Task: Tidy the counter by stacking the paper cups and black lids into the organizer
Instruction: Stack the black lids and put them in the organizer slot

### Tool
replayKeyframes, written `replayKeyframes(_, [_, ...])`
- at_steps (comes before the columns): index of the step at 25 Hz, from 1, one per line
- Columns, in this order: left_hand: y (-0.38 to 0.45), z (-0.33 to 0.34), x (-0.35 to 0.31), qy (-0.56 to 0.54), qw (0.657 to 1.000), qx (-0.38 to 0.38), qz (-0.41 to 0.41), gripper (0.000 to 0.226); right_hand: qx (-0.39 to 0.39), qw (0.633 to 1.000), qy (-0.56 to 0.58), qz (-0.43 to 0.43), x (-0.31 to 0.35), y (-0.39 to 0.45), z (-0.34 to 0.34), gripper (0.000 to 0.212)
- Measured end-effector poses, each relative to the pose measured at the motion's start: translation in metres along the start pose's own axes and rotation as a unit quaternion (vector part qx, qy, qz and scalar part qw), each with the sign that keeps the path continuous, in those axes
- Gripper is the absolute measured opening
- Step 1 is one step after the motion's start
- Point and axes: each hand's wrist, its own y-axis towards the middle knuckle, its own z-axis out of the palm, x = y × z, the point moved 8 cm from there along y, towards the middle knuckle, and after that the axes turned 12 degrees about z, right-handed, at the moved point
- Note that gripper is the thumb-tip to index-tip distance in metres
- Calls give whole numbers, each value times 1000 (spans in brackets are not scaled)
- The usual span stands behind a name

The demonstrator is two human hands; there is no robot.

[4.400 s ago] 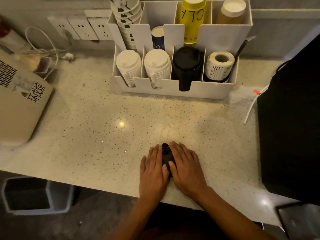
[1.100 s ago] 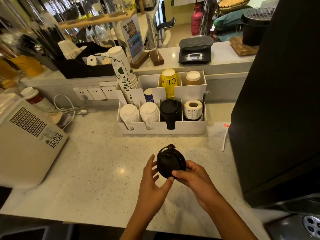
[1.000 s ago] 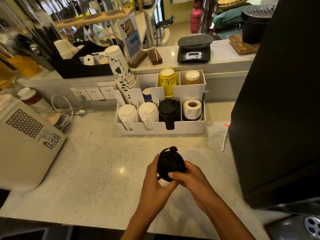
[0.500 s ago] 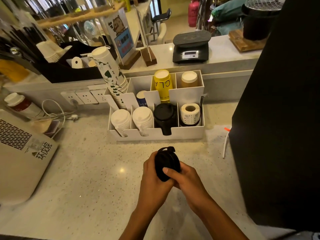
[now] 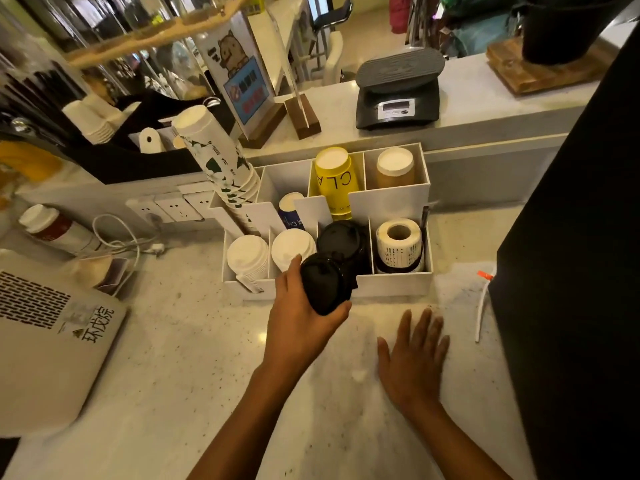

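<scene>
We are seeing the speckled bench (image 5: 180, 341) carrying the white organizer (image 5: 394, 284), which is standing at the back. Our left hand (image 5: 298, 327) is holding the black lids (image 5: 323, 287), fingers curled around the stack, just in front of the organizer compartment already keeping black lids (third from the left). Our right hand (image 5: 412, 362) is resting flat on the bench, fingers wide.

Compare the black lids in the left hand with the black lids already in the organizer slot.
The hand-held stack of black plastic lids is gripped by the left hand, in front of the white organizer; the stored stack of black plastic lids lies in its third front compartment. The held stack sits nearer the camera, overlapping the stored one. Both are round, black, and face the camera.
</scene>
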Motion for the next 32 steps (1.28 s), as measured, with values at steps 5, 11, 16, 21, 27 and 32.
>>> replayKeyframes(5, [53, 10, -10, 48, 998, 34, 28, 104, -23, 1000, -13, 0, 1, 1, 4, 84])
replayKeyframes(11, [98, 26, -13, 118, 988, 83, 53, 98, -29, 1000, 2, -1, 0, 3, 8, 84])
replayKeyframes(16, [110, 34, -5, 135, 983, 106, 61, 93, -35, 999, 14, 1, -2, 6, 15, 84])
replayKeyframes(21, [118, 42, -7, 144, 976, 145, 69, 98, -41, 999, 14, 0, -2, 6, 15, 84])
replayKeyframes(27, [122, 49, -11, 193, 958, 199, 76, 102, -50, 999, 14, 0, -2, 4, 12, 84])
replayKeyframes(32, [122, 54, -25, 218, 965, 127, 75, 79, -51, 999, 12, -4, -1, 5, 15, 84])
